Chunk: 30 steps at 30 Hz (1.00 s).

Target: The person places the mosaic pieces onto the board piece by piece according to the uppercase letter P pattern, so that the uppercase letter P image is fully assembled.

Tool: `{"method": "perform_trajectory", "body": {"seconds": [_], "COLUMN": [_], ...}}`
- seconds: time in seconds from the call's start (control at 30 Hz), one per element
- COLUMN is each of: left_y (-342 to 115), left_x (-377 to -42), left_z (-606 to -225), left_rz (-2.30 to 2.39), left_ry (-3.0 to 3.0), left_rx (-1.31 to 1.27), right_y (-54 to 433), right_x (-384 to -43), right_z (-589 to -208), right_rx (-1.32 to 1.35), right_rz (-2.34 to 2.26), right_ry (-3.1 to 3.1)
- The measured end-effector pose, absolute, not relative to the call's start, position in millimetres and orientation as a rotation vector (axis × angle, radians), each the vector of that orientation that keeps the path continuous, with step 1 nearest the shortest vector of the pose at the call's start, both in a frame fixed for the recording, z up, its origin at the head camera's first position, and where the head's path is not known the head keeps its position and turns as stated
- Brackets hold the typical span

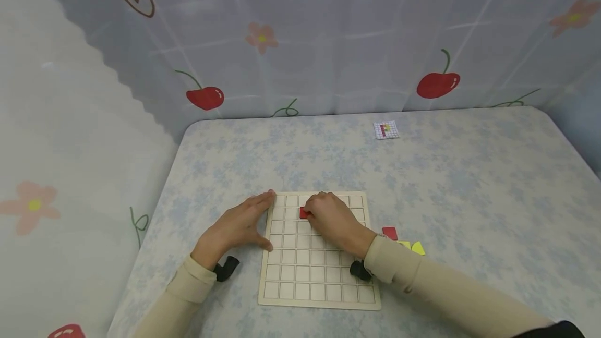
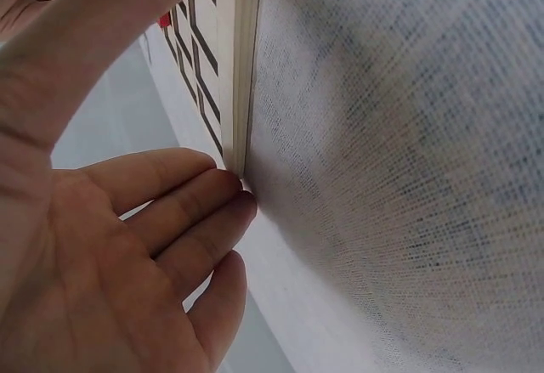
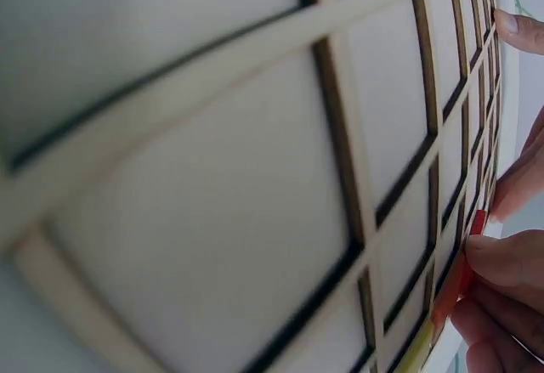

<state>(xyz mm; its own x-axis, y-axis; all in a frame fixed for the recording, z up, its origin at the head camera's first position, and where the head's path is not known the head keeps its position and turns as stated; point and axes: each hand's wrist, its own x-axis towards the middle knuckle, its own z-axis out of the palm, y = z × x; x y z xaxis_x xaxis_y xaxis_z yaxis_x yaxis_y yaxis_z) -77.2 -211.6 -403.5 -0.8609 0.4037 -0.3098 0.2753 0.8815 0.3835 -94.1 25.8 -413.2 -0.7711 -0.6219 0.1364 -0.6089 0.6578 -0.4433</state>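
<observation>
A pale wooden grid board [image 1: 302, 274] lies flat on the table. My left hand [image 1: 240, 226] is at its left edge, thumb and fingers spread and fairly straight. In the left wrist view the fingertips [image 2: 229, 179] meet the board's side. Over the upper part of the board, my right hand [image 1: 331, 221] pinches a red square tile [image 1: 303, 213] between thumb and fingers. The right wrist view shows this red tile [image 3: 478, 222] at the thumb, with an orange-red piece [image 3: 446, 295] and a yellow piece [image 3: 416, 349] in the grid close by. The hand hides those pieces from the head view.
Right of the board lie a loose red tile [image 1: 389, 233] and yellow pieces [image 1: 418, 248], partly behind the right sleeve [image 1: 399, 265]. A small card [image 1: 386, 130] with a coloured grid pattern lies near the table's far edge. A printed curtain [image 1: 328, 40] hangs behind.
</observation>
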Motion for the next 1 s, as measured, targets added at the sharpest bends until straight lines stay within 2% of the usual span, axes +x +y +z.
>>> {"method": "perform_trajectory", "body": {"seconds": [0.5,1.0], "left_y": [-212.1,-210.0], "left_x": [-78.2,-79.1], "left_z": [-402.5,-401.1], "left_rz": [0.459,0.455], "left_ry": [2.653,2.648], "left_rx": [0.488,0.482], "right_y": [21.4,29.5], "right_x": [-91.7,-89.5], "right_z": [-414.9,-411.4], "right_rx": [-1.143,-1.029], "right_rz": [-0.675,-0.876], "right_ry": [2.864,2.830]}}
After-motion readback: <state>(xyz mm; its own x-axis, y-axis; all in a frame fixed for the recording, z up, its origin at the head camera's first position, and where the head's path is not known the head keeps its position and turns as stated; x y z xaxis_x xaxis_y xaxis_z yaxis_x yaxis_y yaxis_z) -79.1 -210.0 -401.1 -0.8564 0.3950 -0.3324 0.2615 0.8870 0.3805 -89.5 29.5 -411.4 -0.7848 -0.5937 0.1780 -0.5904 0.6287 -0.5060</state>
